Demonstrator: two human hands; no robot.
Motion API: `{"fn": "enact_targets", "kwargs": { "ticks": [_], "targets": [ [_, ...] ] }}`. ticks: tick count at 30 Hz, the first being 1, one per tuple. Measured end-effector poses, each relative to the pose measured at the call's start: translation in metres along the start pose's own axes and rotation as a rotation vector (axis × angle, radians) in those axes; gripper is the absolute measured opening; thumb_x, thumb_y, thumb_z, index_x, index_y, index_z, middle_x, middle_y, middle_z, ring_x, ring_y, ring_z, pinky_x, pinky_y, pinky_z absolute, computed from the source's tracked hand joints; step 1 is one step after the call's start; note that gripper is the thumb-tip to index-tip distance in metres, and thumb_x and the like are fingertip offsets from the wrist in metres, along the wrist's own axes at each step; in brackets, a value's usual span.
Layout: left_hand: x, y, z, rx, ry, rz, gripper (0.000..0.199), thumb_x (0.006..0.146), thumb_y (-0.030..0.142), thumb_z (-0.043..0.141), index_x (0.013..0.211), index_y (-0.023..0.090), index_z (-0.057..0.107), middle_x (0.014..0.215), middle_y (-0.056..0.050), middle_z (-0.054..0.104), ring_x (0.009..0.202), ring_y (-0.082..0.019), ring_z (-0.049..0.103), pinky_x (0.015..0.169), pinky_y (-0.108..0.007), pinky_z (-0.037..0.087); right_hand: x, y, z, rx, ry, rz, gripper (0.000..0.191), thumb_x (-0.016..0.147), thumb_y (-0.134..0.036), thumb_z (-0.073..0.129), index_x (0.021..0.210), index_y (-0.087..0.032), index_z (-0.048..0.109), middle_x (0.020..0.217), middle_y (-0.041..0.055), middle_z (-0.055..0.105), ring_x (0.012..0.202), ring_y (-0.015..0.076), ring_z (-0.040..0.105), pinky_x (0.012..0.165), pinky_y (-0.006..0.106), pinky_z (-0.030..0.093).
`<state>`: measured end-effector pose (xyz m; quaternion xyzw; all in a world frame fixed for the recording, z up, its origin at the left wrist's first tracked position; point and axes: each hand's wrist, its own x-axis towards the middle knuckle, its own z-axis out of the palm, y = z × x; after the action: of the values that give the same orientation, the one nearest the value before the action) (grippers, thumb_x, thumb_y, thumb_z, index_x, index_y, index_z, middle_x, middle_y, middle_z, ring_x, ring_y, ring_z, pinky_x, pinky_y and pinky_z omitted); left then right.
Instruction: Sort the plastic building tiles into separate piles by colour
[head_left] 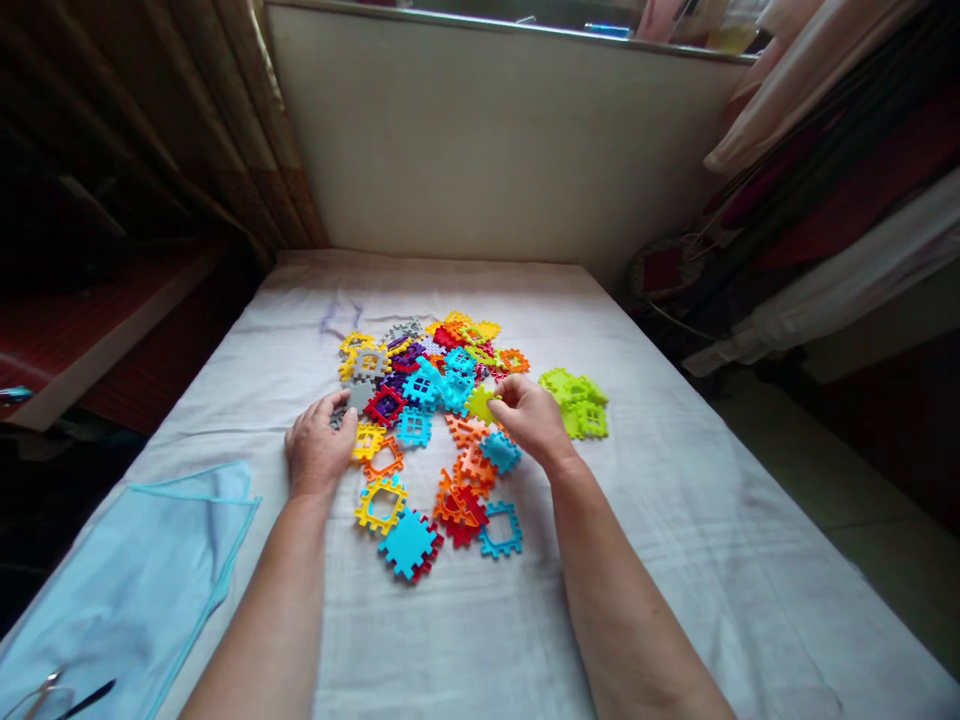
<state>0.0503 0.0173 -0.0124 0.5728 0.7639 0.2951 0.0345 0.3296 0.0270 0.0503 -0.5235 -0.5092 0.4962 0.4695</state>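
A loose pile of plastic interlocking tiles in many colours lies mid-table. My right hand (529,415) is closed at the pile's right side, pinching a lime-green tile (481,404) between thumb and fingers. At the left edge rests my left hand (319,442), thumb and fingertips apart around a dark grey tile (337,414); whether it grips that tile is hard to see. Beside it are a grey tile (361,394) and a yellow window tile (368,441). Several lime-green tiles (577,402) form a separate heap to the right of my right hand.
A pale cloth (465,640) covers the table. Nearer me lie a solid blue tile (410,544) and a blue frame tile (500,530). A light-blue cloth (142,560) with eyeglasses (52,690) is at left. Beyond stands a pale panel (495,150); clothes hang right.
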Motion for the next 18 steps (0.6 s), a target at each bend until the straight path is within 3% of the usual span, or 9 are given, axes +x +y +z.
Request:
{"fn": "enact_targets", "kwargs": {
  "ticks": [3,5,8,13,18],
  "targets": [
    [0.000,-0.001,0.000,0.005,-0.005,-0.003,0.036,0.086,0.033,0.051,0.116,0.022,0.069,0.119,-0.008,0.072,0.111,-0.029,0.065,0.100,-0.042,0.048,0.001,0.002,0.005,0.078,-0.093,0.014,0.032,0.058,-0.042,0.074,0.071,-0.022,0.054,0.063,-0.0052,0.059,0.055,0.0105,0.057,0.051,0.022,0.047],
    [0.000,-0.001,0.000,0.001,-0.005,0.001,0.036,0.086,0.033,0.051,0.116,0.022,0.069,0.118,-0.008,0.073,0.110,-0.028,0.066,0.099,-0.042,0.048,0.004,0.003,0.004,0.097,-0.081,0.017,0.035,0.057,-0.044,0.075,0.073,-0.022,0.053,0.064,-0.0054,0.059,0.054,0.0106,0.057,0.051,0.023,0.047],
    [0.000,-0.002,0.001,-0.007,0.006,0.012,0.035,0.086,0.032,0.052,0.115,0.023,0.069,0.117,-0.007,0.073,0.108,-0.027,0.066,0.098,-0.041,0.048,0.009,0.006,-0.011,-0.012,0.106,0.002,0.035,0.057,-0.046,0.071,0.075,-0.022,0.053,0.061,-0.0056,0.057,0.053,0.0113,0.055,0.049,0.023,0.045],
    [0.000,-0.004,0.002,-0.003,0.017,0.018,0.034,0.086,0.032,0.052,0.114,0.023,0.069,0.115,-0.007,0.073,0.108,-0.028,0.066,0.097,-0.042,0.049,0.012,0.012,-0.067,-0.444,0.462,-0.004,0.031,0.066,-0.039,0.059,0.089,-0.021,0.068,0.068,-0.0001,0.066,0.060,0.0155,0.058,0.057,0.027,0.044],
    [0.001,-0.005,0.003,-0.005,0.020,0.030,0.035,0.086,0.032,0.052,0.114,0.022,0.069,0.115,-0.008,0.073,0.106,-0.028,0.067,0.096,-0.041,0.050,0.007,0.022,-0.110,-0.894,0.550,0.180,0.030,0.069,-0.028,0.056,0.091,-0.023,0.076,0.075,0.0035,0.072,0.067,0.0205,0.062,0.065,0.031,0.047]
  ]
}}
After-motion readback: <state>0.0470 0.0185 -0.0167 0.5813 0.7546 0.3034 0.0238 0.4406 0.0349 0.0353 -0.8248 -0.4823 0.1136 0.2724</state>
